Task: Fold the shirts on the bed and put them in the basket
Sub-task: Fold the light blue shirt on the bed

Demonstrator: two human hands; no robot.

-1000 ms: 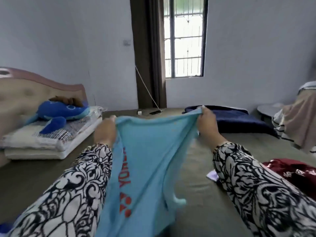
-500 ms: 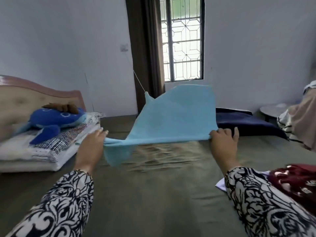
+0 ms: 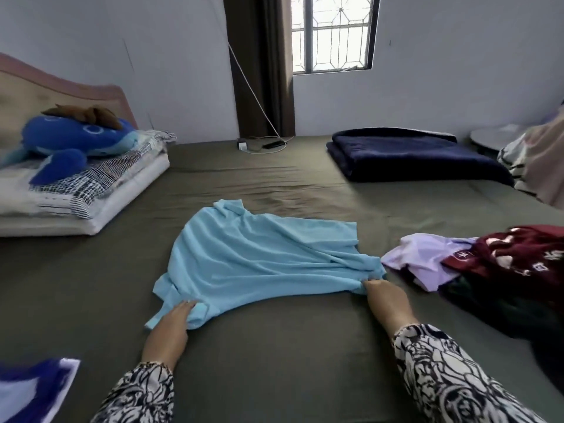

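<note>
A light blue shirt (image 3: 259,257) lies spread and wrinkled on the olive-green bed (image 3: 274,361), in the middle of the view. My left hand (image 3: 171,328) holds its near left corner by the sleeve. My right hand (image 3: 386,303) pinches the bunched near right corner. A pile of other shirts sits at the right: a lilac one (image 3: 421,257) and a dark red one with white print (image 3: 512,257). No basket is in view.
A folded navy blanket (image 3: 409,157) lies at the far right. Stacked bedding with a blue plush toy (image 3: 67,138) sits far left by the headboard. A charger and cable (image 3: 259,145) rest at the bed's far edge. Blue-white fabric (image 3: 30,389) shows at the bottom left.
The blue shirt was held up, flicked out into the air, and now lies flat on the bed. Both hands came down with it and still hold its near corners.
</note>
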